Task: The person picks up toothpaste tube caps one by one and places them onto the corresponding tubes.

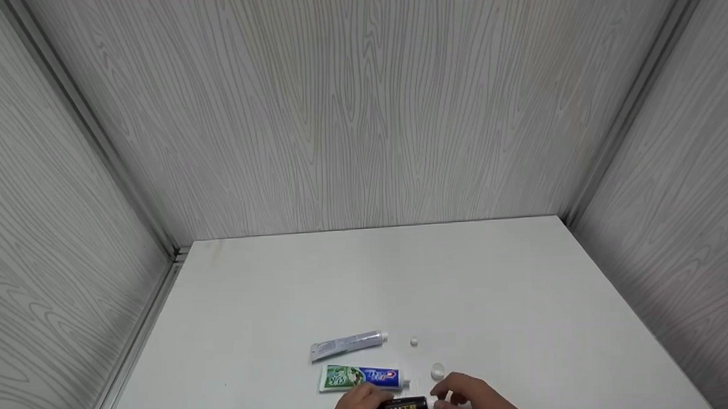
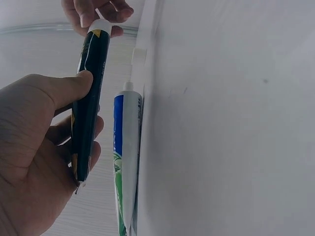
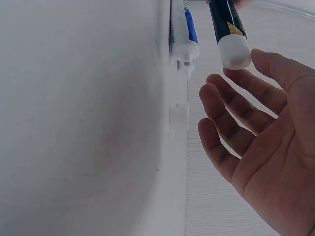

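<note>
L hand [image 2: 34,162] pinches the black tube [image 2: 91,108] btwn thumb & fingers; R hand [image 3: 273,140], fingers loosely spread, is just beside the tube's white cap [image 3: 234,51], contact unclear. Tube's long axis runs L-R btwn the 2 hands, cap end nearest R; blue-green tube [image 1: 361,376] lies just beyond, grey tube [image 1: 348,346] farther out.

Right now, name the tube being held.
The black tube, gripped in the left hand; the blue-green tube and grey tube lie on the table.

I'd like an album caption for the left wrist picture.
The left hand grips a dark tube, the right hand by its white cap, a blue-and-green tube nearby.
</note>
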`<state>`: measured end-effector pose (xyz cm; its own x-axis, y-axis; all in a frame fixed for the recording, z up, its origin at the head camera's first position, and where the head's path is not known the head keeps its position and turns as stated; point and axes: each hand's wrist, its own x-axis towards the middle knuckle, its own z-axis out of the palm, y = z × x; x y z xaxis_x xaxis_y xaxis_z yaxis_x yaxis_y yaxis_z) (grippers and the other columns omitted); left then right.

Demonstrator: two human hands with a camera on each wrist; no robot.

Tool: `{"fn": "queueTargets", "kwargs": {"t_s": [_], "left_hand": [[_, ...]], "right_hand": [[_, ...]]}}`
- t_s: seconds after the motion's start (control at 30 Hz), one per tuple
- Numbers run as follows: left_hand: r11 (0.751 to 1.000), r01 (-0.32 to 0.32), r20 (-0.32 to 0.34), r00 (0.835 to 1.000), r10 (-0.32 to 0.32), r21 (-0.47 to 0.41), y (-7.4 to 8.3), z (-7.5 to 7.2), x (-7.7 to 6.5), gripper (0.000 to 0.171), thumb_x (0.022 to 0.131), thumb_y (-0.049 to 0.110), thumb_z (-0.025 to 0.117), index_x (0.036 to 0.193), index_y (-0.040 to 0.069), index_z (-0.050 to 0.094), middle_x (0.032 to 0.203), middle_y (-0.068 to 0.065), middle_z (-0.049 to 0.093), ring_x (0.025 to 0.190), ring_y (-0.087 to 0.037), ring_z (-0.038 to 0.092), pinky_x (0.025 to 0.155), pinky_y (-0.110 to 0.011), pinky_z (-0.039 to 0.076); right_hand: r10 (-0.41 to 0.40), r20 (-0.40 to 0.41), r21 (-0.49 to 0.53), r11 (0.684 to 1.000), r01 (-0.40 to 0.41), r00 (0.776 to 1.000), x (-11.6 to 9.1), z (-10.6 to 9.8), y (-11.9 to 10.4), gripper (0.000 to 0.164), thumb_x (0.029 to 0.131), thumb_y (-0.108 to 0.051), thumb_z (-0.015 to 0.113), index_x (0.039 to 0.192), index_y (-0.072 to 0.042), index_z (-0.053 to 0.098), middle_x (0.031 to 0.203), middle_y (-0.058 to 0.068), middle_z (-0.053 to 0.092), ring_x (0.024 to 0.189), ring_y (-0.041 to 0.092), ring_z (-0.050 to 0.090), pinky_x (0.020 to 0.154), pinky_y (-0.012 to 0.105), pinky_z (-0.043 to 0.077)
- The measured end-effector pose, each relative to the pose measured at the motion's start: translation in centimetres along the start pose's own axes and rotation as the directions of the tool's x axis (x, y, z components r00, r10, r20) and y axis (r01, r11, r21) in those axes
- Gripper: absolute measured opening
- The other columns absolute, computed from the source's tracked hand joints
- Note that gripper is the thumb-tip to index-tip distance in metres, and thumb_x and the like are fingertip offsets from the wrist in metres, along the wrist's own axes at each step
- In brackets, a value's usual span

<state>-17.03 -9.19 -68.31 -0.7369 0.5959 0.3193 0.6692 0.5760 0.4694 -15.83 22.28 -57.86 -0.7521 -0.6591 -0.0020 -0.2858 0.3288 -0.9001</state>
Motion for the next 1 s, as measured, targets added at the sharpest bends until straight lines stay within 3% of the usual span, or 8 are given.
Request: {"fn": "queueTargets", "kwargs": {"t_s": [0.1,0.27,0.43,0.67,0.77,1.0], "left_hand": [[1.000,-0.018,-0.015,1.000,0.018,0.008,-0.1,0.2,0.0,0.046,0.107,0.054,0.058,0.125,0.015,0.074,0.107,0.006,0.065,0.097,-0.001,0.058,0.082,-0.023,0.051],[1.000,0.007,0.010,1.000,-0.007,0.008,0.0,-0.1,0.0,0.047,0.107,0.056,0.057,0.127,0.016,0.073,0.108,0.008,0.064,0.098,0.000,0.057,0.083,-0.025,0.051],[1.000,0.018,0.013,1.000,-0.018,0.004,0.2,-0.2,0.0,0.048,0.107,0.057,0.056,0.127,0.018,0.073,0.109,0.010,0.063,0.098,0.001,0.056,0.082,-0.024,0.050],[1.000,-0.007,-0.031,1.000,0.007,0.012,0.1,0.2,-0.1,0.045,0.107,0.055,0.057,0.123,0.016,0.074,0.105,0.007,0.064,0.095,0.000,0.056,0.079,-0.021,0.049],[1.000,-0.002,-0.023,1.000,0.002,0.003,0.1,0.1,0.0,0.046,0.107,0.056,0.057,0.124,0.016,0.074,0.106,0.007,0.064,0.095,0.000,0.056,0.080,-0.023,0.049],[1.000,-0.010,-0.016,1.000,0.010,0.009,0.5,-0.3,0.2,0.047,0.107,0.056,0.056,0.124,0.015,0.074,0.106,0.006,0.065,0.095,-0.001,0.057,0.080,-0.023,0.050]], "right_hand": [[0.007,-0.019,-0.009,1.000,-0.008,1.000,-0.2,0.1,-0.3,0.028,0.110,-0.021,0.061,0.131,-0.004,0.066,0.119,0.017,0.067,0.092,0.003,0.064,0.079,0.025,0.052],[-0.049,-0.079,-0.066,0.997,0.044,0.996,-0.2,0.2,-0.6,0.035,0.104,-0.020,0.071,0.133,-0.003,0.063,0.118,0.022,0.067,0.091,0.003,0.065,0.079,0.028,0.052],[-0.141,-0.123,-0.105,0.986,0.128,0.982,-0.1,0.4,-0.6,0.027,0.100,-0.015,0.075,0.125,-0.006,0.066,0.115,0.017,0.069,0.090,0.004,0.066,0.081,0.029,0.053],[-0.302,-0.124,-0.128,0.949,0.287,0.945,0.1,0.4,0.2,0.022,0.098,-0.004,0.074,0.118,-0.006,0.067,0.110,0.009,0.068,0.085,0.011,0.067,0.075,0.030,0.054],[-0.300,-0.118,-0.131,0.950,0.285,0.947,0.1,0.4,0.3,0.020,0.099,-0.006,0.074,0.118,-0.008,0.067,0.109,0.008,0.068,0.086,0.008,0.067,0.075,0.030,0.054],[-0.180,-0.101,-0.105,0.980,0.170,0.978,-0.1,0.3,0.0,0.018,0.103,-0.012,0.069,0.120,-0.007,0.067,0.113,0.011,0.067,0.091,0.003,0.063,0.076,0.029,0.049]]}}
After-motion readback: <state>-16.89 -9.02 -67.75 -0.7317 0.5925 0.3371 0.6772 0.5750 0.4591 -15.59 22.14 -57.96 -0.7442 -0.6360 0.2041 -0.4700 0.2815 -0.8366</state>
